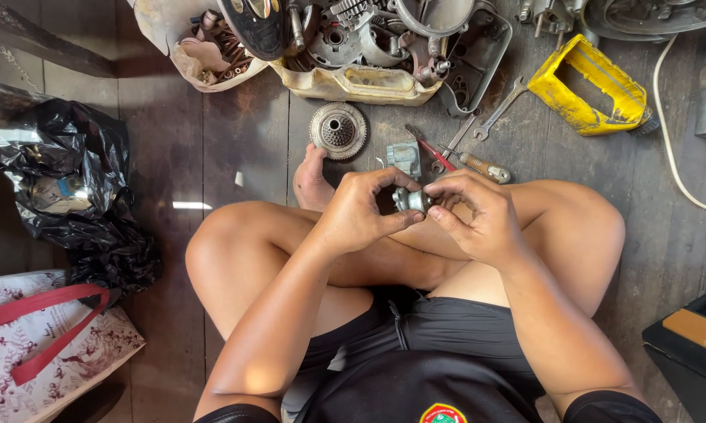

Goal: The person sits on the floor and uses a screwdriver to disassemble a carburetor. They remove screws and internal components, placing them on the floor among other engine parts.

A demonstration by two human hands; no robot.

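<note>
Both hands, left (358,211) and right (478,215), fingers curled tight around one small grey metal part (412,200).

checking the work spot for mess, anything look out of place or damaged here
Nothing spilled or broken stands out. Tools lie loose on the wooden floor: a wrench, a screwdriver and a round gear. Both hands, left hand and right hand, hold a small metal part.
</note>
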